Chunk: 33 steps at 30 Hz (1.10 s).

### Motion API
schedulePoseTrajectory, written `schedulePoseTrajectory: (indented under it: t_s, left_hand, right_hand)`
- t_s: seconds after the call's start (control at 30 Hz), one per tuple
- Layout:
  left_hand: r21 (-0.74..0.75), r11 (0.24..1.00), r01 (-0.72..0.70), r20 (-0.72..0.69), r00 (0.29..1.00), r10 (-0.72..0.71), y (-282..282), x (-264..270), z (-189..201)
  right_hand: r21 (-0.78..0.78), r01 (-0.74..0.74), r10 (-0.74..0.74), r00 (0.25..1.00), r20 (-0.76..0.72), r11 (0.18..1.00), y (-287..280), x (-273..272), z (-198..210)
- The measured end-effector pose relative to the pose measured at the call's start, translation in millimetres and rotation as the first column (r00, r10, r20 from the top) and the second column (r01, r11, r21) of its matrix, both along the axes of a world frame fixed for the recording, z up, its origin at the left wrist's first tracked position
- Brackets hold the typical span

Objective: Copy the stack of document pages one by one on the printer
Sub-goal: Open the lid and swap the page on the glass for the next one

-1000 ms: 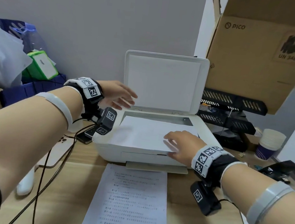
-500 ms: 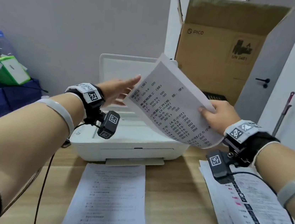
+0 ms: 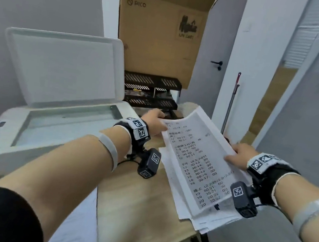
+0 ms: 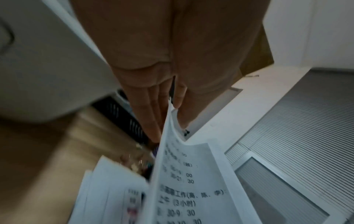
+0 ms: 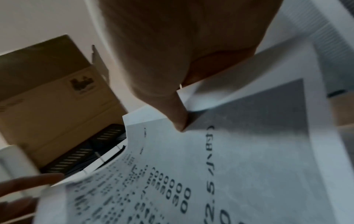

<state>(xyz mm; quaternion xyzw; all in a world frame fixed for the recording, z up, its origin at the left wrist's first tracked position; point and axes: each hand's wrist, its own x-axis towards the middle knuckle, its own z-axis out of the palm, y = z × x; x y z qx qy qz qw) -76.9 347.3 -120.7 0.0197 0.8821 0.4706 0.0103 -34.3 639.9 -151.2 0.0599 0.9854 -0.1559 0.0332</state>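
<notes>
The printer (image 3: 39,124) is sitting with its lid (image 3: 64,69) standing open and its glass (image 3: 63,125) showing bare. Right of the printer, the left hand (image 3: 152,123) is pinching the far corner of a page (image 3: 195,163), thumb over straight fingers. The page, white with a grey printed block of dark text and numerals, is curving above a stack (image 3: 188,208) further right of the printer. The right hand (image 3: 237,157) is gripping the page's right edge.
</notes>
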Motion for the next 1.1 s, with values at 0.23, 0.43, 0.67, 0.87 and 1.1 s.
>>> schedulePoseTrajectory:
  t_s: [0.23,0.43,0.67,0.87,1.1]
  left_hand:
    - [-0.111,0.988,0.107,0.453,0.891,-0.045,50,18,-60]
    - [-0.034,0.999,0.013,0.56,0.828,0.008,42,24,-79]
    - [0.076,0.997,0.013,0.552,0.832,-0.053,48,41,-82]
    - [0.01,0.988,0.152,0.572,0.81,-0.13,37,53,-73]
    - [-0.071,0.995,0.076,0.539,0.842,-0.026,-44,71,-67]
  right_hand:
    - [0.071,0.091,-0.102,0.98,0.17,0.993,33,0,-47]
    - [0.1,0.146,-0.162,0.97,0.183,0.984,25,-8,-72]
    - [0.141,0.118,-0.147,0.965,0.218,0.983,14,-29,-80]
    - [0.076,0.1,-0.111,0.981,0.162,0.992,-12,-10,-60]
    - [-0.248,-0.291,0.324,0.94,0.104,0.924,-152,22,-32]
